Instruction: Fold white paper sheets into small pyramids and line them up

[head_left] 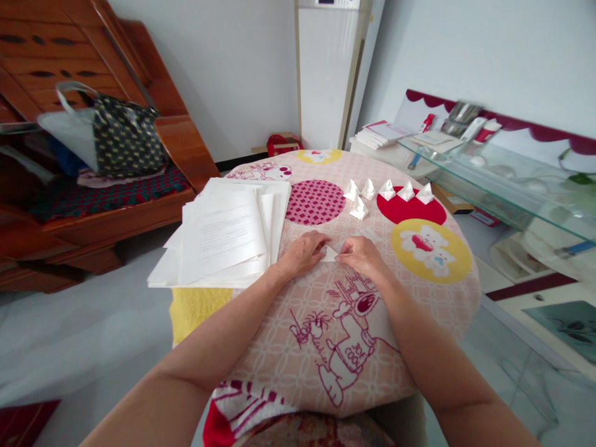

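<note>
Between my two hands a small piece of folded white paper (329, 254) lies on the cloth-covered table. My left hand (305, 253) has its fingers closed on the paper's left side. From the right, my right hand (361, 254) pinches the paper's other edge. Beyond the hands stand several small folded white paper shapes (358, 208) with pointed tops, some of them on a red patch of the cloth. To the left of my left hand is a stack of white paper sheets (223, 233), the upper one printed with text.
A patterned tablecloth (316, 347) covers the round table. On the right stands a glass-topped cabinet (503, 180) with papers and metal containers. At the left a wooden bench (181, 143) carries a dotted bag (125, 133). A tall white appliance (326, 68) stands behind.
</note>
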The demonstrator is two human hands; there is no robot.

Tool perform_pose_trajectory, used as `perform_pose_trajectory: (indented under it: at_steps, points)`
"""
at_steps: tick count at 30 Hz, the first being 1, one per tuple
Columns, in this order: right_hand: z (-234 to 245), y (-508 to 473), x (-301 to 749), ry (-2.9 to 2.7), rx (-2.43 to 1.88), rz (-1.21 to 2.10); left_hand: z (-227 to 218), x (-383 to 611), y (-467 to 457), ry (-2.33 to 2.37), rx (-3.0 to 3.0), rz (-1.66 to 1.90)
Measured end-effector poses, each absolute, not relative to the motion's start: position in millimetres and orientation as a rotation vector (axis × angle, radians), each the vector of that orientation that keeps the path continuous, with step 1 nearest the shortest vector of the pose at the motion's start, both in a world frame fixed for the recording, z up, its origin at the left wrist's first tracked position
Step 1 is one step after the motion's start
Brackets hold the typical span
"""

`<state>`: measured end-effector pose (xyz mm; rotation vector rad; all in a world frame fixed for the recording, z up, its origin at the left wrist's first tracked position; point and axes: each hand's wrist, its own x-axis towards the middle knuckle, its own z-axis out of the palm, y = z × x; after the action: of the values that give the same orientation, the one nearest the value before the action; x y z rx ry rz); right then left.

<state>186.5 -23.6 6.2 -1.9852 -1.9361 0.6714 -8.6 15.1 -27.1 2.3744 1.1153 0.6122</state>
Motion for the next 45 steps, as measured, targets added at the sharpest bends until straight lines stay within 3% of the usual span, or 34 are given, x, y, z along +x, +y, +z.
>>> perform_pose_trajectory:
  at_steps: [7,15,31,45]
  points:
    - [9.1,-24.8,188.5,-1.952,-1.827,0.631,-17.9,-7.8,11.3,1.027,2.102,0.673]
    - [-1.3,-22.9,197.0,-1.644,-1.327,1.338,-13.3,-8.1,12.4,0.763,1.525,0.785]
    - [-0.5,-22.4,202.8,-1.405,-1.313,1.444,4.5,-21.9,11.9,0.882,1.357,0.339]
    - [-0.4,-23.8,190.5,-1.323,-1.288,1.451,-3.2,-8.4,3.2,0.871,1.214,0.541]
